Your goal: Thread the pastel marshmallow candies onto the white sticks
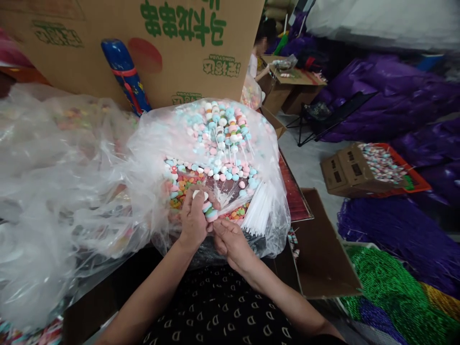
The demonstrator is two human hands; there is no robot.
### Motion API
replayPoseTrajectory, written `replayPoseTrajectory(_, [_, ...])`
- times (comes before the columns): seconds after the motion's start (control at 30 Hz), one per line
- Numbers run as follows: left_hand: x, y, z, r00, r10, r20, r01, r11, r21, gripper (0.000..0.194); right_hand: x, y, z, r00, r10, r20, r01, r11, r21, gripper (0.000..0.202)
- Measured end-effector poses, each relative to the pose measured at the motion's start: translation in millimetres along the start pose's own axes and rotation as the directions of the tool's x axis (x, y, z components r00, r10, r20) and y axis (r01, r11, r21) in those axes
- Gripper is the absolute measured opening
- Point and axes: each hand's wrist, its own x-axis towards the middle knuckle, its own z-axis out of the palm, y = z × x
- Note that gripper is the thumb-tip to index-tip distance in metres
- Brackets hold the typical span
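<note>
My left hand (194, 218) is closed around a short row of candies (211, 213), white, pink, blue and green, at the middle of the view. Right beside it, my right hand (230, 238) has its fingers pinched together at the lower end of that row; what they grip is too small to make out. Beyond my hands, finished candy skewers (230, 127) lie on a clear plastic bag (158, 129). Loose pink, white and blue candies (230, 172) and colourful gummy rings (185, 184) lie nearer. A bundle of white sticks (259, 208) rests to the right.
A large cardboard box (187, 52) stands behind the bag, with a blue pouch (125, 76) against it. Plastic bags (64, 182) fill the left. An open carton (323, 249) is at the right. A person (258, 48) sits farther back.
</note>
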Motion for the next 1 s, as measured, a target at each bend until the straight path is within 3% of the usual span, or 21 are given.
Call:
replayPoseTrajectory(0.17, [4,7,3.3,0.999,-0.045,-0.021,0.043,0.996,-0.077,0.025,3,5,5,1.0,0.008,0.02,-0.008,1.0,0.008,0.054])
replayPoseTrajectory(0.27, [10,11,2.5,0.999,-0.037,-0.033,0.033,0.993,-0.109,0.033,5,6,2,0.998,-0.064,0.026,0.066,0.993,-0.098,0.055])
replayPoseTrajectory(0.33, [14,14,0.6,0.998,-0.016,-0.052,0.009,0.993,-0.121,0.035,4,4,-1,0.991,-0.101,0.089,0.118,0.969,-0.215,0.054])
replayPoseTrajectory(0.43, [19,16,-3.0,0.996,0.007,-0.083,-0.019,0.99,-0.142,0.033,2,-1,-5,0.967,-0.176,0.183,0.238,0.881,-0.41,0.046])
replayPoseTrajectory(0.53, [19,15,-6.6,0.994,-0.016,-0.11,0.0,0.99,-0.141,0.027,3,-1,-4,0.927,-0.336,0.166,0.368,0.731,-0.575,0.041])
replayPoseTrajectory(0.6, [17,12,-8.4,0.993,-0.026,-0.114,0.011,0.991,-0.131,0.024,5,2,-2,0.916,-0.373,0.148,0.381,0.692,-0.613,0.043])
replayPoseTrajectory(0.73, [18,12,-10.5,0.993,-0.031,-0.113,0.016,0.992,-0.128,0.027,10,8,4,0.965,-0.237,0.114,0.262,0.829,-0.494,0.053])
replayPoseTrajectory(0.83, [25,13,-15.8,0.998,0.022,-0.054,-0.03,0.987,-0.159,0.034,16,-2,5,0.984,-0.171,0.059,0.181,0.912,-0.369,0.061])
replayPoseTrajectory(1.0, [35,-7,-40.7,0.987,0.152,-0.048,-0.155,0.985,-0.074,0.044,51,-50,5,0.945,-0.322,-0.061,0.274,0.878,-0.392,0.056])
